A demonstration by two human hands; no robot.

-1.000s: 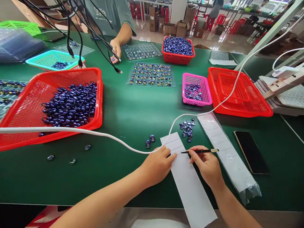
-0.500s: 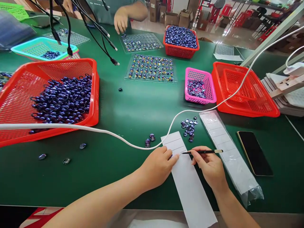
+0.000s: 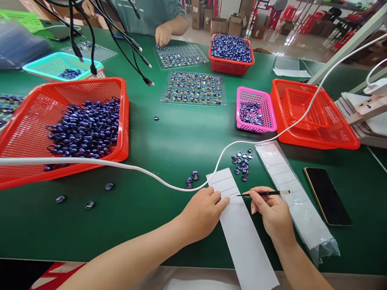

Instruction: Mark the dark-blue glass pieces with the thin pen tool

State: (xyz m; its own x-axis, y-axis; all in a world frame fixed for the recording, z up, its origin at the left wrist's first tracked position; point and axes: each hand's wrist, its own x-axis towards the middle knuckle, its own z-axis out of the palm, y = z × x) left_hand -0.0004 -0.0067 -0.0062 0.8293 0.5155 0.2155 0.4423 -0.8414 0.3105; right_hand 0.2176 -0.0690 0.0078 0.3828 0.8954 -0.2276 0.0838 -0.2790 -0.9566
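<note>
White cable (image 3: 185, 189) across paper strip (image 3: 245, 231), left hand (image 3: 201, 215) curled, right hand (image 3: 274, 211) around black tool (image 3: 276, 193)

Head-worn camera, facing forward and down, near both hands (image 3: 202, 213), across a green table (image 3: 151, 145)

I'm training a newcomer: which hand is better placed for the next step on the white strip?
Probably the right hand: it holds the thin black tool, its tip over the white strip. The left hand, at the strip's left edge, seems better placed to steady it.
</note>
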